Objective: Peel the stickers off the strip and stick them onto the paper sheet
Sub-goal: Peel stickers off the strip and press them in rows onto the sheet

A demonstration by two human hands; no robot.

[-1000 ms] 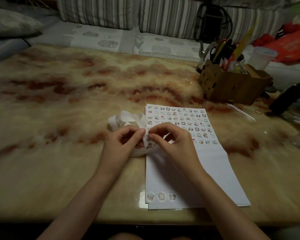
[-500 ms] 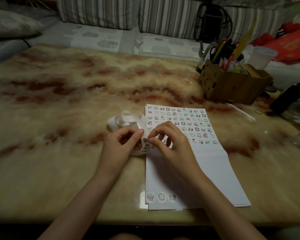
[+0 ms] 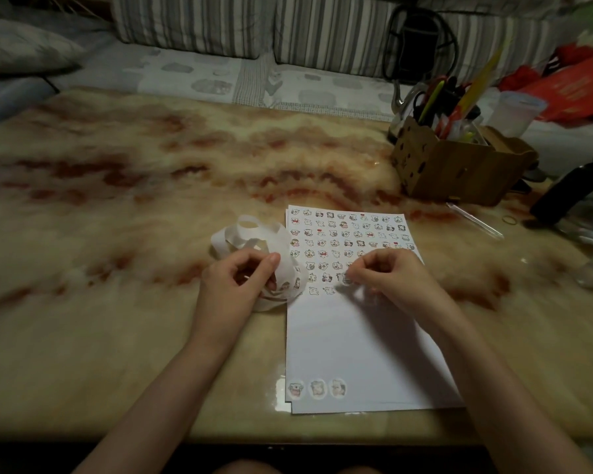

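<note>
A white paper sheet (image 3: 356, 343) lies on the marble table, its far half covered with rows of small cartoon stickers, with three more near its front left corner. The curled white sticker strip (image 3: 254, 234) lies just left of the sheet. My left hand (image 3: 233, 285) grips the strip's near loop. My right hand (image 3: 391, 275) is over the sheet's lowest sticker rows, its fingertips pinching a small sticker (image 3: 346, 278) at the paper.
A cardboard box (image 3: 456, 165) full of pens and scissors stands at the back right. A clear plastic stick (image 3: 476, 220) and a rubber band (image 3: 509, 219) lie beside it. A black object (image 3: 569, 189) is at the right edge. A striped sofa runs behind the table.
My right hand left the strip and moved right onto the sheet with a peeled sticker. My left hand stayed on the strip.
</note>
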